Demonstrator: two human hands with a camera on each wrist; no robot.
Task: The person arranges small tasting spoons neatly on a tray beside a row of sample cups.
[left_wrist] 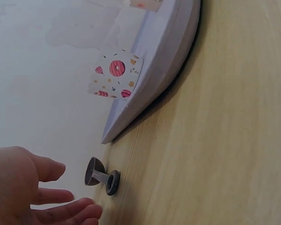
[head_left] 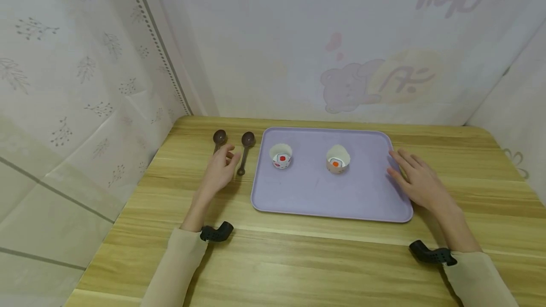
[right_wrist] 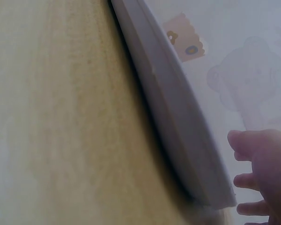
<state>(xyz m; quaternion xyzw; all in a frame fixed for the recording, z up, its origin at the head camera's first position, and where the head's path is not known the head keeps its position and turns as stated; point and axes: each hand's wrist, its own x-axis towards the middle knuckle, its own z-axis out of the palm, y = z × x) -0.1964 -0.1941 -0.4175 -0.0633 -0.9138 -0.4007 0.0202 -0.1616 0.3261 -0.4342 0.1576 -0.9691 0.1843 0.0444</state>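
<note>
My left hand (head_left: 219,169) hovers over the handle of the left brown measuring spoon (head_left: 219,136), fingers loosely bent and thumb apart. Part of that handle is hidden behind the hand. A second brown measuring spoon (head_left: 248,139) lies just right of the fingers, its ringed handle end towards me. Beyond it is a lilac tray (head_left: 309,195) bearing two paper baking cups. The left cup (left_wrist: 105,77) is white with a donut print; the right cup (head_left: 338,149) is pinkish-orange outside. At the tray's right edge my right hand (head_left: 420,184) has its fingers extended and spread, fingertips overlapping the rim.
A small piece with a red mark (head_left: 282,158) sits in the left cup, one with an orange mark (head_left: 335,164) in the right. The wooden table (head_left: 290,264) ends at a printed curtain (head_left: 264,60) behind; another patterned curtain (head_left: 85,89) stands left.
</note>
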